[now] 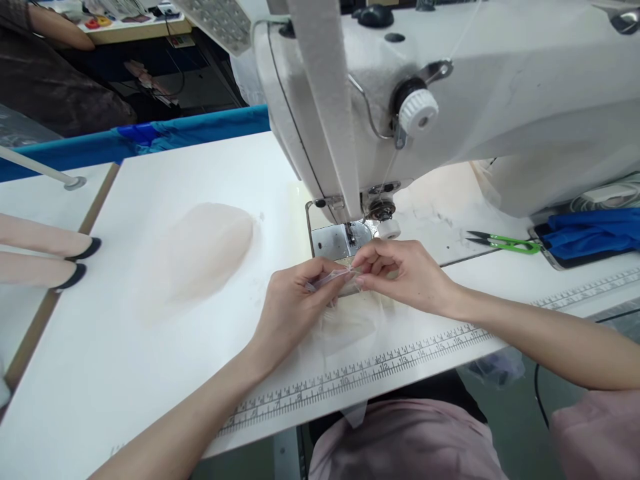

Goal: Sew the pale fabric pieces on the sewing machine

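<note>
Just in front of the needle of a white sewing machine [430,87], my two hands meet over a piece of thin, sheer fabric [345,327]. My left hand [295,300] pinches the fabric's gathered edge between thumb and fingers. From the other side, my right hand [400,273] holds the same edge in a fingertip pinch. Part of the sheer cloth hangs below my fingers onto the table, hard to make out against the white. The presser foot [350,233] stands right behind my fingertips. Another sheer beige piece [205,253] lies flat on the left of the table.
Green-handled thread snips [505,243] lie to the right, near a phone [560,257] partly under blue cloth [595,230]. A ruler strip [380,367] runs along the front edge. Two beige, dark-tipped strips [45,260] lie at far left. Another person's arm [60,27] shows behind.
</note>
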